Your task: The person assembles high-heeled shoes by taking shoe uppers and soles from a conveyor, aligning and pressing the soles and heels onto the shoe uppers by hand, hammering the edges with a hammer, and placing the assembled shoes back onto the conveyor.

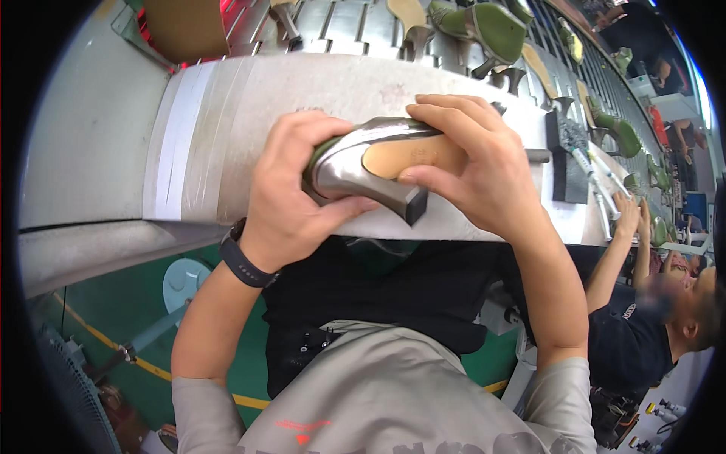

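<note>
Both my hands hold a high-heeled shoe (342, 168) over the pale work surface. It has a glossy silver-grey covering, a green edge and a tan panel facing up. Its grey heel with a dark tip (412, 206) points toward me and to the right. My left hand (287, 185) is closed round the shoe's left end, its thumb lying along the heel. My right hand (484, 155) grips the other end, fingers over the far side and thumb near the tan panel. The right hand hides that end.
Beyond the pale work surface (227, 136) runs a slatted conveyor (340, 30) with green heeled shoes (484, 30) and tan-soled parts. A black block (563, 155) and white tubes (601, 181) lie at right, near a co-worker's hands (631, 219). A brown panel (185, 30) stands far left.
</note>
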The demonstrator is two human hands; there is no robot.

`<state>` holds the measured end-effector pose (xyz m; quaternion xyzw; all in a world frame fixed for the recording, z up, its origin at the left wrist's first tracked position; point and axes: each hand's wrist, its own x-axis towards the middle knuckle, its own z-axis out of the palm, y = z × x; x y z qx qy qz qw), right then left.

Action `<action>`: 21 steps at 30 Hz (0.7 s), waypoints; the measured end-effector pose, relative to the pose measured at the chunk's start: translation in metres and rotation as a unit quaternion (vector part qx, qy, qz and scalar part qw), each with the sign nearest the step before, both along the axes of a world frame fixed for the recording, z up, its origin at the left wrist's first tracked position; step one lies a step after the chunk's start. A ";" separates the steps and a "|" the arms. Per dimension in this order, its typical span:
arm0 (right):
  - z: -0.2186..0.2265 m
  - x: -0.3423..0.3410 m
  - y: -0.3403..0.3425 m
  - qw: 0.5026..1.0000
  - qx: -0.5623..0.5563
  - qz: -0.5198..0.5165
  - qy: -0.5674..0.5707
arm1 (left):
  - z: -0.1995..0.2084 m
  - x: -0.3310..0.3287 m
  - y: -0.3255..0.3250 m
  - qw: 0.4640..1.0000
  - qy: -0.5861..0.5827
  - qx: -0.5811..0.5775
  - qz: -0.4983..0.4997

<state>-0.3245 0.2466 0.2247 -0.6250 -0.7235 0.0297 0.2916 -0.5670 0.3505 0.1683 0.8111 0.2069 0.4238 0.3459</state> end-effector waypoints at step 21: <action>-0.023 -0.004 0.001 0.992 0.097 0.073 -0.037 | -0.007 0.019 -0.014 0.983 0.058 0.167 -0.045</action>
